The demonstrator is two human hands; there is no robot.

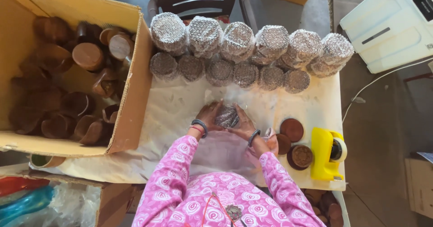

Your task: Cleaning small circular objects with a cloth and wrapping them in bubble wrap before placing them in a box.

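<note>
Your left hand [209,115] and right hand [243,124] cup closed around a round, bubble-wrapped brown cup [226,116] mid-table, near its front edge.

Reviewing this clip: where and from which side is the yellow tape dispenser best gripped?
Probably the yellow tape dispenser is best taken across its long yellow body, from above. The tape roll sits at its right end, so fingers should stay on the plain left part. The right hand is nearest.
</note>
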